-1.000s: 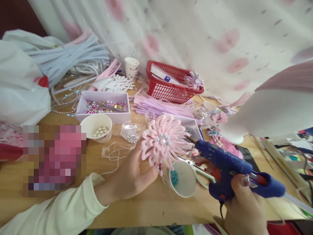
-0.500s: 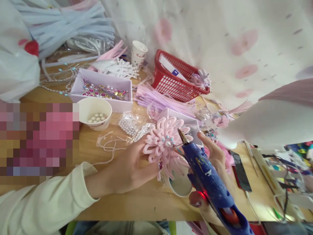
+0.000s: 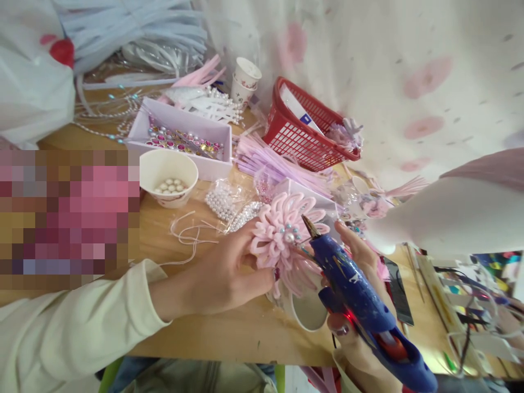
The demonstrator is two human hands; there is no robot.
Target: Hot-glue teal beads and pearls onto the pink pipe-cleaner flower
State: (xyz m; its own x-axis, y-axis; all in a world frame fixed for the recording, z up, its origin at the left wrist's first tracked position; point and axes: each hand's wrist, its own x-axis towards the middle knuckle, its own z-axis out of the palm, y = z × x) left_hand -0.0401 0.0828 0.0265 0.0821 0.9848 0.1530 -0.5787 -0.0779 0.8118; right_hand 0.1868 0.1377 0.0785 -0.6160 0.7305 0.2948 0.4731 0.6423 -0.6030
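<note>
A pink looped flower with a pearl and small blue beads at its centre is pinched in my left hand, the thumb at its lower edge. My right hand is closed around a blue glue gun, whose red light glows. Its metal nozzle points up and left, close to the flower's right side; I cannot tell whether they touch. My right index finger stretches up behind the gun. A paper cup sits below the flower, partly hidden by it.
Left of my hands stand a paper cup of white beads and a lilac box of gems. Behind are a red basket, purple strips and bagged pearls. A white lamp-like form and a phone lie right.
The whole view has shifted, so the table's things appear slightly farther right. My hands keep hold of the flower and the glue gun, with little change between them.
</note>
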